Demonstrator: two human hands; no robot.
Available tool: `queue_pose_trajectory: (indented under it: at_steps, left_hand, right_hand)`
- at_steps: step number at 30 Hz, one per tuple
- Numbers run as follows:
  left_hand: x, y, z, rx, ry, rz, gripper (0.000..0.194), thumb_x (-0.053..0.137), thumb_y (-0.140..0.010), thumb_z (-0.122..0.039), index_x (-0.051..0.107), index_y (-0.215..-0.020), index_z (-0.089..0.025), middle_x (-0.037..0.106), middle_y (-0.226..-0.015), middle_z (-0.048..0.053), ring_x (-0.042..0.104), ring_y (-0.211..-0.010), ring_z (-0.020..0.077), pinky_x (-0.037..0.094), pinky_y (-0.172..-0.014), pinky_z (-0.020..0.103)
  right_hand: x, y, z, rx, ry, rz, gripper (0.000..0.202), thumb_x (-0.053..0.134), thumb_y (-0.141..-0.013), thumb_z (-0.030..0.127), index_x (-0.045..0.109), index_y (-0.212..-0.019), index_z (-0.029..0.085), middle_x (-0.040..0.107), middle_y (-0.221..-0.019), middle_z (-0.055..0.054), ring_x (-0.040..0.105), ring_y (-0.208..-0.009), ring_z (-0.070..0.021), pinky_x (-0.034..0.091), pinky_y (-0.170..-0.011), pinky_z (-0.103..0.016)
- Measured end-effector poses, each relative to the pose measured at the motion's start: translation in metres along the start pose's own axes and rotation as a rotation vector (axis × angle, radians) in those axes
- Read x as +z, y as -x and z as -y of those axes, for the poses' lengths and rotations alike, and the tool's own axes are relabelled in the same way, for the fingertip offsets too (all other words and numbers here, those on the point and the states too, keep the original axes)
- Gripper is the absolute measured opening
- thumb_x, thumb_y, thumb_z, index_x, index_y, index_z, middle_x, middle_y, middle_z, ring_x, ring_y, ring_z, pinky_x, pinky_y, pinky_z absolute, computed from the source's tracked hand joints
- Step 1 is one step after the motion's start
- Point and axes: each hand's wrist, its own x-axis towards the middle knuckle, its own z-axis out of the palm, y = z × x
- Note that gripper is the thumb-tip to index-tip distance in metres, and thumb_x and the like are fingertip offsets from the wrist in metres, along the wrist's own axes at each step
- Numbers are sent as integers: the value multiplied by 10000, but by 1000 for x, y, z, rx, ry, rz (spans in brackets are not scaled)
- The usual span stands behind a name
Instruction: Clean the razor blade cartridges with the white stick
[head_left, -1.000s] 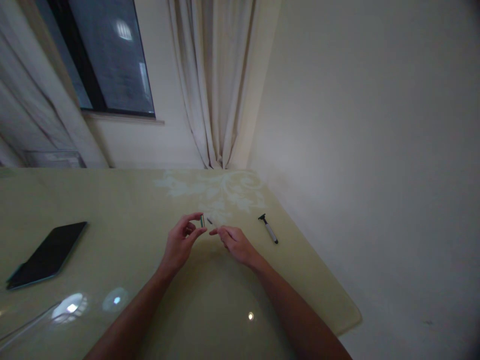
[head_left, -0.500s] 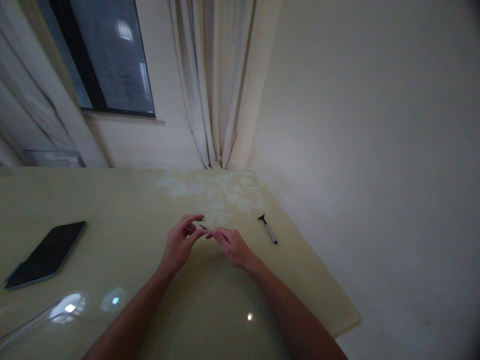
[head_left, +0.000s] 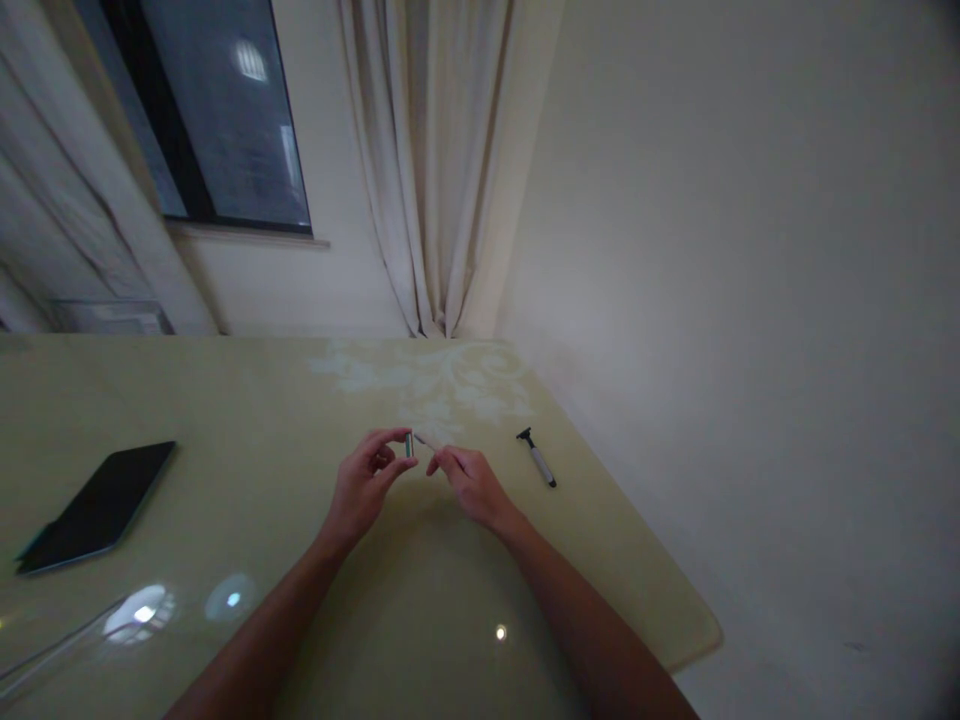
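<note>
Between thumb and fingers, my left hand (head_left: 364, 480) pinches a small razor cartridge (head_left: 409, 445) by its two ends; it stands upright and shows a green strip. My right hand (head_left: 472, 485) is closed round a thin pale stick (head_left: 427, 441) with a greyish tip, whose exact kind I cannot make out. That tip is just to the right of the cartridge, with a slight gap apparent. Right of both hands, a razor (head_left: 536, 459) with a black T-shaped head and a grey handle lies on the table.
A dark flat tablet-like case (head_left: 97, 508) lies at the left on the pale, glossy table (head_left: 247, 430). The table's slanting right edge runs along the wall (head_left: 712, 300). Curtains (head_left: 435, 180) and a window (head_left: 225, 120) stand behind the far edge.
My right hand has moved slightly right, drawing the stick's tip away from the cartridge. The cartridge has turned and now shows its face with the green strip. My left hand stays nearly in place.
</note>
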Motion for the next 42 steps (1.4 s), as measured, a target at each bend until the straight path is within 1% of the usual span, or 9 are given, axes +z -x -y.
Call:
queue_pose_trajectory:
  at_steps: [7, 12, 16, 21, 26, 28, 31, 36, 42]
  left_hand:
    - [2, 1, -5, 6, 18, 11, 337, 813, -816, -374, 780, -1123, -240, 643, -851, -15, 539, -636, 121, 474, -628, 253]
    - [1, 0, -6, 21, -3, 16, 342, 803, -816, -364, 777, -1135, -242, 633, -842, -18, 540, -634, 121, 477, -642, 257]
    - [1, 0, -6, 9, 1, 1, 346, 803, -821, -376, 776, -1137, -238, 605, -810, -25, 538, -643, 127, 471, -646, 258]
    - [2, 1, -4, 17, 14, 12, 354, 814, -821, -357, 782, -1155, -244, 603, -835, -23, 534, -650, 122, 465, -654, 258]
    - [1, 0, -4, 32, 13, -4, 351, 812, -827, -359, 778, -1156, -241, 600, -850, -25, 535, -652, 116, 460, -646, 252]
    - [0, 0, -5, 33, 8, 8, 349, 806, -830, -354, 777, -1158, -238, 600, -854, -24, 534, -647, 113, 455, -639, 249]
    - [0, 0, -6, 33, 0, -3, 354, 805, -829, -357, 774, -1156, -227, 589, -835, -28, 534, -647, 115, 456, -643, 251]
    - [-1, 0, -5, 31, -10, -24, 370, 812, -819, -383, 771, -1148, -219, 580, -809, -35, 519, -637, 116, 458, -645, 253]
    - [-4, -3, -6, 1, 15, -34, 375, 814, -809, -393, 766, -1138, -218, 556, -759, -53, 496, -605, 107, 444, -606, 233]
  right_hand:
    - [-4, -2, 2, 15, -11, -43, 556, 408, -1084, 557, 624, -726, 191, 526, -682, 0, 507, -691, -168, 384, -693, -279]
    - [-3, -2, 4, -38, -64, 14, 508, 404, -1078, 538, 529, -715, 206, 529, -700, 2, 500, -688, -161, 368, -682, -285]
    - [-3, -1, 4, 21, -12, 0, 505, 412, -1061, 561, 467, -695, 217, 470, -669, 13, 449, -647, -155, 317, -631, -295]
    - [-3, 1, 7, 12, -31, 38, 493, 401, -1066, 565, 463, -722, 218, 447, -688, 18, 422, -653, -151, 301, -627, -295]
    - [-4, 1, 7, 39, -8, 3, 516, 402, -1057, 600, 438, -710, 220, 426, -693, 20, 405, -665, -149, 281, -627, -291]
    - [-3, 2, 8, 28, -22, 25, 510, 400, -1060, 589, 443, -715, 217, 418, -695, 24, 397, -668, -146, 278, -629, -288]
    - [0, 4, 11, 3, -35, 71, 485, 410, -1068, 549, 453, -723, 211, 412, -688, 29, 393, -666, -143, 277, -634, -289]
    - [1, 4, 11, 34, -27, 40, 490, 416, -1065, 553, 432, -712, 215, 409, -684, 27, 386, -660, -144, 263, -629, -295]
    - [-1, 4, 10, 19, -51, 78, 491, 422, -1059, 569, 433, -715, 219, 406, -689, 29, 384, -668, -147, 275, -638, -291]
